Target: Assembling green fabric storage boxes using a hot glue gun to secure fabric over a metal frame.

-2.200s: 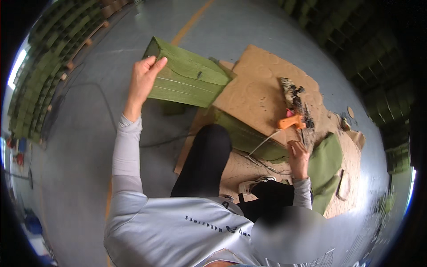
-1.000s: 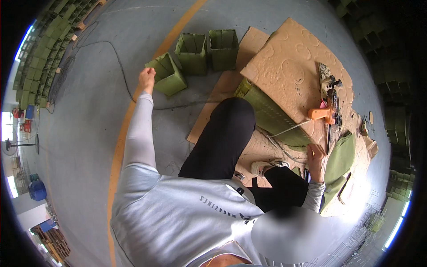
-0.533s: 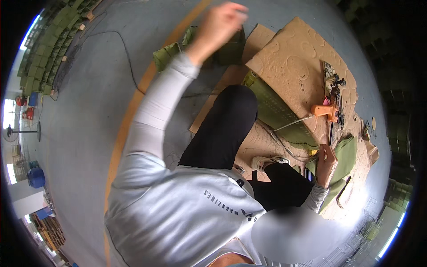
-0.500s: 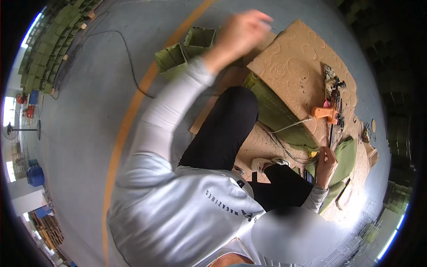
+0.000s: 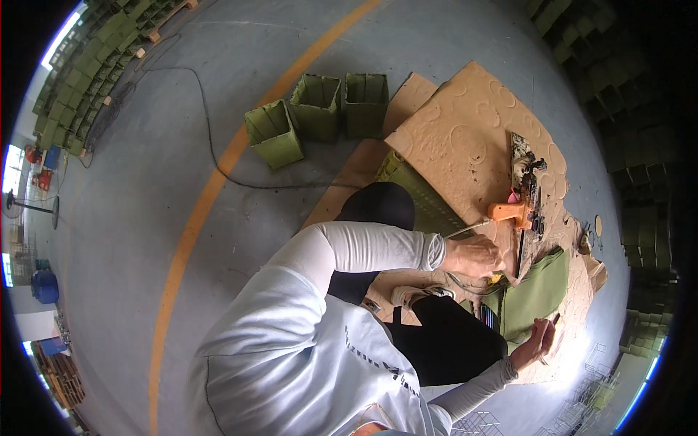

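My left hand [image 5: 476,256], its fingers curled together, is over the near edge of the brown cardboard [image 5: 436,120]; what it holds, if anything, is hidden. Close to its fingertips a thin dark rod [image 5: 520,251] slants over the cardboard. An orange-handled gun-shaped tool [image 5: 507,212] with a cord lies just beyond. To the right, my right hand [image 5: 534,343] is closed, with a short dark piece [image 5: 556,318] at its fingertips, too small to name. Between my hands lies a green sheet-like piece [image 5: 536,294].
Three open green square containers [image 5: 317,109] stand on the grey floor at the far left, beside an orange floor line [image 5: 190,234]. A black cable [image 5: 207,123] runs across the floor. Beneath the cardboard is a green box [image 5: 422,190]. Stacked green containers [image 5: 80,80] line the far left.
My left hand has come down from above the green containers to the cardboard's near edge. My right hand has moved back toward me, away from the orange-handled tool. The view has shifted slightly.
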`<action>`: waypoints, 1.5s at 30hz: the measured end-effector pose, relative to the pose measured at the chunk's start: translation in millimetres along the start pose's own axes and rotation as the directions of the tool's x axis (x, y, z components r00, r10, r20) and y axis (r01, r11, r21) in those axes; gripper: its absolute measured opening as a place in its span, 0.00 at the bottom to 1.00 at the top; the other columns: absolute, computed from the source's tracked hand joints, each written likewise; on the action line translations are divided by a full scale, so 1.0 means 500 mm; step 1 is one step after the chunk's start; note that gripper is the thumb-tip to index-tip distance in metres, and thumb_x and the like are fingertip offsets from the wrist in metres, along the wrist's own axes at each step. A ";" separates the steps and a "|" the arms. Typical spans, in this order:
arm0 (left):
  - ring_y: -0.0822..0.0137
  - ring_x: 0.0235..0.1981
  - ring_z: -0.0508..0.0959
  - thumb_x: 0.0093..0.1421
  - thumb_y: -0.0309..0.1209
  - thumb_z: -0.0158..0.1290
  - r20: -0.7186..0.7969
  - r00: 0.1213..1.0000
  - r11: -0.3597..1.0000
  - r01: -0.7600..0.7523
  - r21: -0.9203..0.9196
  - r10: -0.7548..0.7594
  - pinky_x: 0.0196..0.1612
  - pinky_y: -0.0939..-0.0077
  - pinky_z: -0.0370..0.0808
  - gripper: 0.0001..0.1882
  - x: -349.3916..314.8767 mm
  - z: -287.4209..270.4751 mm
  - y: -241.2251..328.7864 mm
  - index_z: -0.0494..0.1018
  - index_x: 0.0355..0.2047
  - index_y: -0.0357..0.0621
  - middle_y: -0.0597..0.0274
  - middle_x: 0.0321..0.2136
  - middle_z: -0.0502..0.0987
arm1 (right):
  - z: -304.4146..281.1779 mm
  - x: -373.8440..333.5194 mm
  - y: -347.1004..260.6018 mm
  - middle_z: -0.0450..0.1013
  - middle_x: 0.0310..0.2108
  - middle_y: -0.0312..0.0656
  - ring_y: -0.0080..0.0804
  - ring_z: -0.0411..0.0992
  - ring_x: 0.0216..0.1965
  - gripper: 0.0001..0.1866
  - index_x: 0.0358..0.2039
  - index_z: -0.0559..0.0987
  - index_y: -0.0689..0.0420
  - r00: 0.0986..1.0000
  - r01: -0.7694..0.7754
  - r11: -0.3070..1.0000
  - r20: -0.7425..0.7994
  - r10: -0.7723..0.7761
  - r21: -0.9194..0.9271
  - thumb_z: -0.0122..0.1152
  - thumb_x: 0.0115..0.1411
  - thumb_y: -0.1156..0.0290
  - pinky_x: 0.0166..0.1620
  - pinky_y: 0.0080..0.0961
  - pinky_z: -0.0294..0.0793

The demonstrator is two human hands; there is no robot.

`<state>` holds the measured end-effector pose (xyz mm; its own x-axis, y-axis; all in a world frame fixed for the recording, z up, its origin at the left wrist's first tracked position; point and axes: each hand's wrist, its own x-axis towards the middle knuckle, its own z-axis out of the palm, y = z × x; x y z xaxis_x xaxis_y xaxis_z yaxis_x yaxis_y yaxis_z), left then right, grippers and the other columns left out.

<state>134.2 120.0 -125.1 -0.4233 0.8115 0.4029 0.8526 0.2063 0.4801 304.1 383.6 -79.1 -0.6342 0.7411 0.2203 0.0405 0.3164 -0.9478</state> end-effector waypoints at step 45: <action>0.48 0.19 0.80 0.62 0.29 0.46 -0.711 0.612 0.236 0.791 0.565 -0.348 0.21 0.58 0.76 0.14 -0.317 -0.631 -0.081 0.74 0.37 0.27 0.45 0.16 0.76 | 0.571 -0.183 -0.194 0.79 0.35 0.40 0.26 0.78 0.34 0.18 0.47 0.77 0.65 0.540 -0.113 0.989 0.841 -0.016 0.092 0.52 0.69 0.61 0.35 0.21 0.76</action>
<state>70.1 -189.3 37.6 -0.7731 0.0361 0.6332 0.0399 0.9992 -0.0083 137.6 116.0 -73.1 -0.9929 -0.1032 -0.0596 0.0409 0.1751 -0.9837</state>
